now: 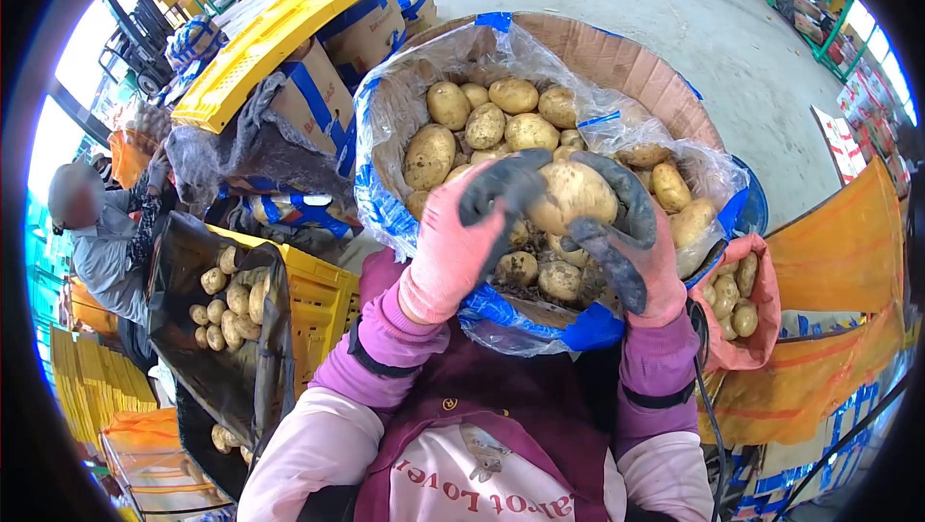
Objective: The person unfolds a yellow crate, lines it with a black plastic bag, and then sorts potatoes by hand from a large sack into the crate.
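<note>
- The held potato (575, 196) is above the near-middle part of a potato-filled cardboard box (631, 65), between the person's two gloved hands.
- The right hand (647, 257), in a pink glove with dark fingers, is partly closed around the potato's right side, its thumb at the near edge.
- The left hand (461, 238), gloved alike, is half open with fingers curved at the potato's left edge; motion blur covers the fingertips, so whether they grip it cannot be told.
- Clear plastic (397, 89) lines the box, with blue tape (593, 327) along its near rim; loose potatoes (485, 125) lie inside, some dirt-marked.
- Just right of the box, a pink bag (762, 329) stands open and holds more potatoes.
- To the left, a dark liner (198, 382) with several potatoes in it lies against a yellow crate (318, 300).
- Farther left, a person in a light hat (75, 196) and grey top stands beside a grey cloth (255, 142).
- Beyond that cloth, a yellow slatted piece (279, 45) rests across taped cartons (313, 103).
- On the right side, orange sheeting (833, 243) hangs near the pink bag.
</note>
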Tool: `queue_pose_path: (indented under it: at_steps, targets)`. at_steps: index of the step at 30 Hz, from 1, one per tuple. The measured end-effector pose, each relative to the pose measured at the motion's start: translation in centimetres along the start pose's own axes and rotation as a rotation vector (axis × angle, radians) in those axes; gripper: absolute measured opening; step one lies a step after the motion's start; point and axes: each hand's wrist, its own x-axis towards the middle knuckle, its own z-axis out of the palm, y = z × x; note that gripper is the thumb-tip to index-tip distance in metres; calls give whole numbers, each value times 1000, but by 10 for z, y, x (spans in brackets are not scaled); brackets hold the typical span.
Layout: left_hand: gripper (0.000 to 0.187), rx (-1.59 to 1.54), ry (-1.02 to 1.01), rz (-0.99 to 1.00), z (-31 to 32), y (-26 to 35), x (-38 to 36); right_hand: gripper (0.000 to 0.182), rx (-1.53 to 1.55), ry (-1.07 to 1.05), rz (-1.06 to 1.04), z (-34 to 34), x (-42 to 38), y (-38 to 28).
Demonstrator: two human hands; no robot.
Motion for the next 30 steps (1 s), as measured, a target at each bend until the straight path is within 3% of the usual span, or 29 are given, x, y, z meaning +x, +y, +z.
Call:
queue_pose_path:
  at_steps: [1, 2, 3, 5, 7, 9, 10, 15, 18, 19, 21, 24, 25, 27, 28, 30]
  targets:
    - [38, -171, 36, -62, -3, -2, 1, 63, -10, -20, -55, 1, 0, 0]
    - [30, 203, -5, 111, -10, -2, -1, 63, -11, -23, -54, 2, 0, 2]
    - [30, 203, -2, 112, -7, -2, -1, 66, 79, -55, -115, 3, 1, 6]
    - [28, -377, 175, -75, 5, 0, 0, 69, 168, -91, -173, 3, 2, 8]
    - [29, -214, 161, -98, -4, 8, 0, 72, 209, -62, -117, 0, 4, 8]
    - [29, 173, 10, 142, -5, 11, -4, 72, 179, -70, -123, -2, 4, 9]
    - [28, -18, 19, 32, -2, 8, -4, 71, 150, -78, -127, -2, 4, 9]
    - [43, -305, -50, -225, 2, 24, -5, 69, 165, -21, -172, -2, 3, 11]
    - [59, -181, -72, -61, 9, 10, -9, 70, 127, -4, -183, -2, 4, 14]
    - [59, -180, -70, -62, 8, 13, -9, 71, 85, -3, -180, -1, 4, 15]
    - [55, 177, -98, 73, 5, 21, -8, 70, 156, -26, -181, -2, 4, 14]
    - [51, 283, -21, 190, -2, 12, -10, 69, 267, -74, -171, -1, 1, 13]
    - [51, 282, -20, 190, -1, 8, -10, 68, 309, -102, -165, -1, 0, 12]
    - [46, -111, -30, 95, 3, 1, -10, 67, 311, -61, -139, -1, 1, 12]
    - [45, -159, -55, 15, 3, 9, -11, 66, 314, -19, -115, -1, 1, 12]
    - [46, -55, -46, 75, 7, 11, -9, 66, 202, -17, -154, 0, 3, 15]
